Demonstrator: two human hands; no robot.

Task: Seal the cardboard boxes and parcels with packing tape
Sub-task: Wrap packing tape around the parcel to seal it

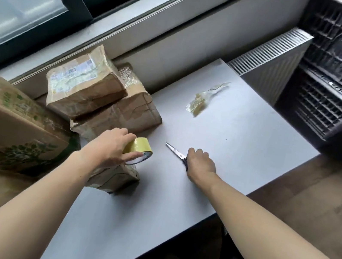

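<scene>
Tool pickup stage: your left hand [113, 145] grips tape roll [138, 150], right hand [200, 164] closes on scissors [176, 152]. Next: pull box, find tape end.

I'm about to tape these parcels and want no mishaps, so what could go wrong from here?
The scissors, gripped by your right hand, point their blades toward the left hand holding the tape roll; swinging them up could nick it. The top parcel sits tilted on the stack, so pulling one out might topple others. The crumpled tape scrap on the table could stick to a parcel slid over it.
</scene>
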